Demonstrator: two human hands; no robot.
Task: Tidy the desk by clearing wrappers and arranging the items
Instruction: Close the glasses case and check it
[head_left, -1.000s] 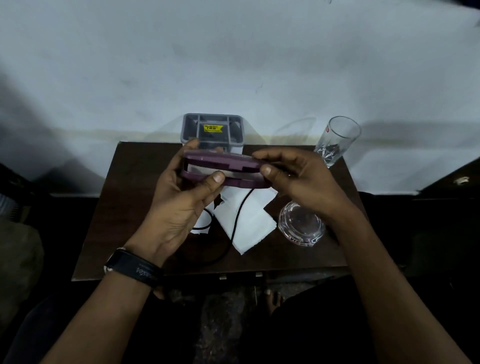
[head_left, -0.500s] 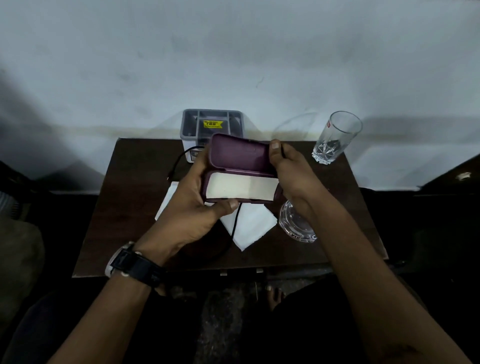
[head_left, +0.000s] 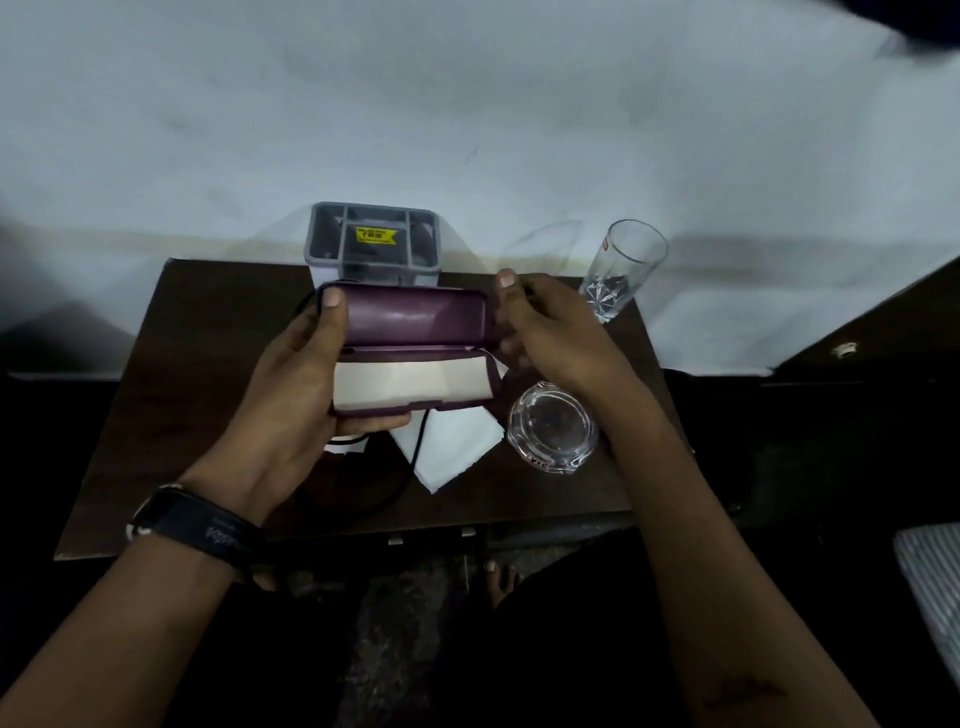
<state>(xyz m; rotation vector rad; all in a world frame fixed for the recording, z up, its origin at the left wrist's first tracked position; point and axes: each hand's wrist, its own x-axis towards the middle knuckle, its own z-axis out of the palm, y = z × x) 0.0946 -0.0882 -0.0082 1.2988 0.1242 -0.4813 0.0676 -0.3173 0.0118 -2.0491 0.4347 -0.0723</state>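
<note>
One dark table, bearing one grey organiser, one white paper crossed by a black cable, one ashtray, one tall glass. Above, one open purple case, clamped in left hand; right hand at its right end, fingers loosely curled, hiding part of paper.

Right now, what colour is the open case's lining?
Off-white, inside a dark purple case; the head view shows it.

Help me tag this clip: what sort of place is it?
Probably a plain room at home: a small dark desk against a bare wall, with a glass and an organiser.
</note>
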